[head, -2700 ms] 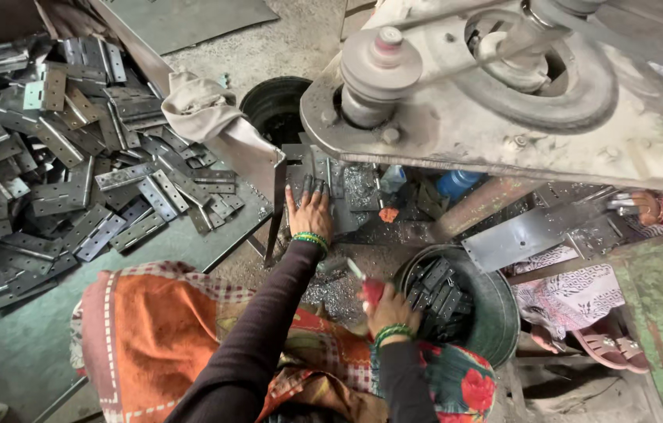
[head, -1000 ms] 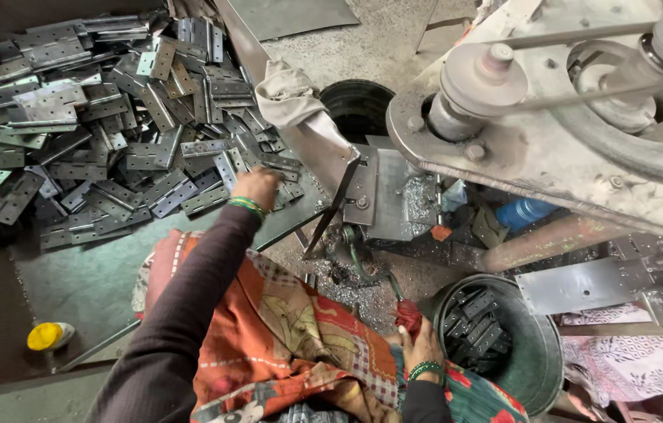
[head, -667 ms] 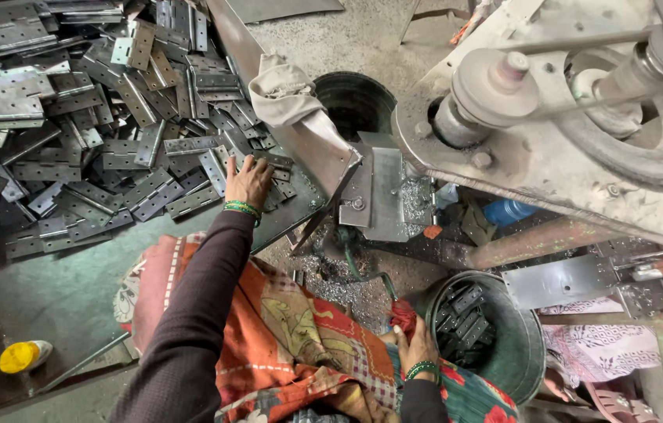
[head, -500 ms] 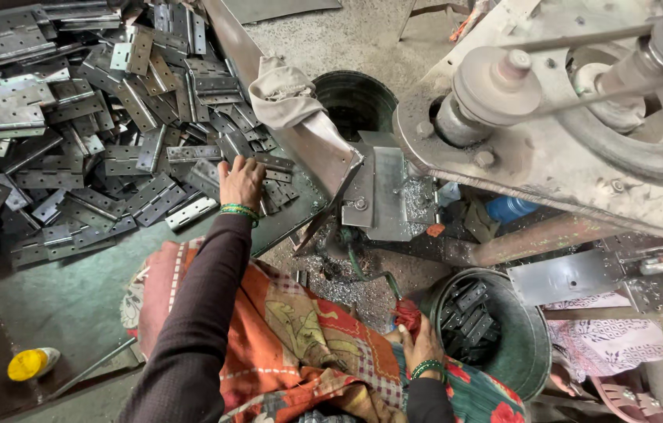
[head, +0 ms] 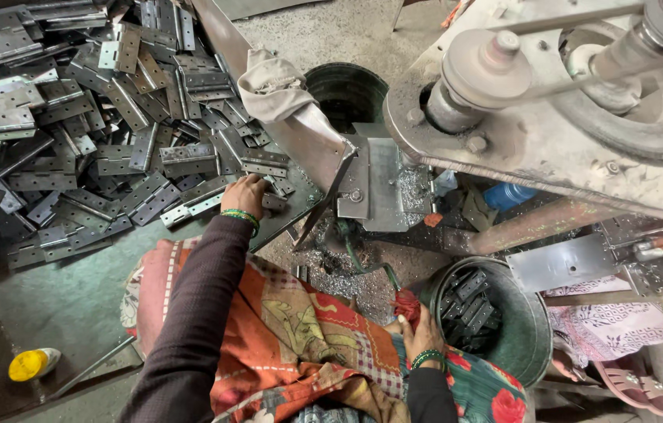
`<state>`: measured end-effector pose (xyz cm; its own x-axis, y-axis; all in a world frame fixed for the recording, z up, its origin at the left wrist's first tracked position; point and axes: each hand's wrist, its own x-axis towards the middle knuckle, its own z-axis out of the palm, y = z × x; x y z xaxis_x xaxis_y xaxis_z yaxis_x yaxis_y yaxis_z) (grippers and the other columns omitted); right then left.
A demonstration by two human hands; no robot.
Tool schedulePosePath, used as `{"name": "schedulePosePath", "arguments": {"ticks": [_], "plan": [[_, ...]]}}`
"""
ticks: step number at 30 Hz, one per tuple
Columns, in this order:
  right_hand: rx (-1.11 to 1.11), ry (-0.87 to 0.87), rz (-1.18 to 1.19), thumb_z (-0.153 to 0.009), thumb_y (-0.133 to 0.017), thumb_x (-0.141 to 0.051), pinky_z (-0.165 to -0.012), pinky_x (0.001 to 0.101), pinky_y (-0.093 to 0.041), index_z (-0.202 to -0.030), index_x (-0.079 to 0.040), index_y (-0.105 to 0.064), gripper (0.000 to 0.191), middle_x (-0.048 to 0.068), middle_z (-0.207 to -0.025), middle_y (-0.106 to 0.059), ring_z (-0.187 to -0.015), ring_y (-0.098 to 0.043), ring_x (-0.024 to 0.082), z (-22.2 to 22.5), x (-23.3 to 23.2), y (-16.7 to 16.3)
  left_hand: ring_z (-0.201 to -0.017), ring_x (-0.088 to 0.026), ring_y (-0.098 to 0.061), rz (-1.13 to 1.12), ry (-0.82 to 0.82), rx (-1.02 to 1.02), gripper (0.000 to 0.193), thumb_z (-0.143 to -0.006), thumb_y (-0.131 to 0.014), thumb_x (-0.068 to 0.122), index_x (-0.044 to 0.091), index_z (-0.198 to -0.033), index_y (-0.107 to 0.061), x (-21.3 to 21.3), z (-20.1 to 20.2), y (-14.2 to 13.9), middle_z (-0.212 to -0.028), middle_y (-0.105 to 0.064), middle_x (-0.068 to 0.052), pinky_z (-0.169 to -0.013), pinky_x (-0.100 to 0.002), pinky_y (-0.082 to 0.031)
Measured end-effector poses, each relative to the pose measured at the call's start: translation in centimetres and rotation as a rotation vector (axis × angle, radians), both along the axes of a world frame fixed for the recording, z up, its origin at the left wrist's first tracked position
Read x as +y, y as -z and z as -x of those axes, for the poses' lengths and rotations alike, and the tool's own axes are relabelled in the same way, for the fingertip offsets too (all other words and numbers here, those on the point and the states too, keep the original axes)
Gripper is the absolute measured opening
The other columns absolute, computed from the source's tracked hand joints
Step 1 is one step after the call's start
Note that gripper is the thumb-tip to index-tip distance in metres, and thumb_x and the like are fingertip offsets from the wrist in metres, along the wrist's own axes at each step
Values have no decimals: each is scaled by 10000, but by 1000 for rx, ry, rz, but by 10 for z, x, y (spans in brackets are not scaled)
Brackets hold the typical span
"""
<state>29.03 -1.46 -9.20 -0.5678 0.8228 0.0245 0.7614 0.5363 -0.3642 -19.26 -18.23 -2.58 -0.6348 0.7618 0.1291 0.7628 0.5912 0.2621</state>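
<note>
Dozens of flat grey metal hinges (head: 96,133) lie heaped across the upper left of the frame. The left hand (head: 244,194) reaches to the heap's lower right edge, its fingers curled down over a hinge there; whether it has a firm hold of the piece cannot be told from this angle. The right hand (head: 419,333), at lower centre, is closed around a red rag (head: 407,305), just beside the rim of a round metal bucket (head: 531,329) holding dark hinge pieces. A grey press machine (head: 551,102) fills the upper right. A yellow bottle (head: 31,364) lies at lower left.
</note>
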Motion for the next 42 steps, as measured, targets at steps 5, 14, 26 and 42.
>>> {"name": "schedulePosePath", "arguments": {"ticks": [5,14,26,42], "plan": [[-44,55,55,-899,-659,-461,-1005,490,-489,-1461,-93,-444,706,244,-1385,-579,-1246,-577,437,0,-1,-1,-1207,-241,-583,196,29,-74,515,-762,-852,227,117,-1230,-668,6,-2,-9,-1287,-645,-65,-1093,-441,-454],[-20,30,33,-896,-663,-460,-1023,489,-475,-1471,-81,-442,723,249,-1403,-564,-1268,-555,441,-1,-1,-3,-1021,-302,-715,-97,-72,-202,256,-940,-740,260,96,-1136,-723,5,-3,-6,-1110,-745,-131,-939,-420,-591],[-20,27,16,-888,-666,-503,-1011,494,-485,-1456,-86,-455,736,253,-1368,-585,-1245,-570,448,-1,-1,-1,-958,-383,-717,-172,-302,-227,456,-806,-820,266,182,-1245,-730,1,-9,-18,-1073,-722,-223,-848,-466,-586],[-56,130,153,-866,-713,-411,-951,516,-503,-1479,-174,-427,717,229,-1322,-592,-1174,-596,447,-8,-6,-27,-998,-403,-698,-569,-223,-330,650,-687,-825,204,85,-1293,-620,134,-185,-47,-1116,-718,-194,-839,-478,-564]]}}
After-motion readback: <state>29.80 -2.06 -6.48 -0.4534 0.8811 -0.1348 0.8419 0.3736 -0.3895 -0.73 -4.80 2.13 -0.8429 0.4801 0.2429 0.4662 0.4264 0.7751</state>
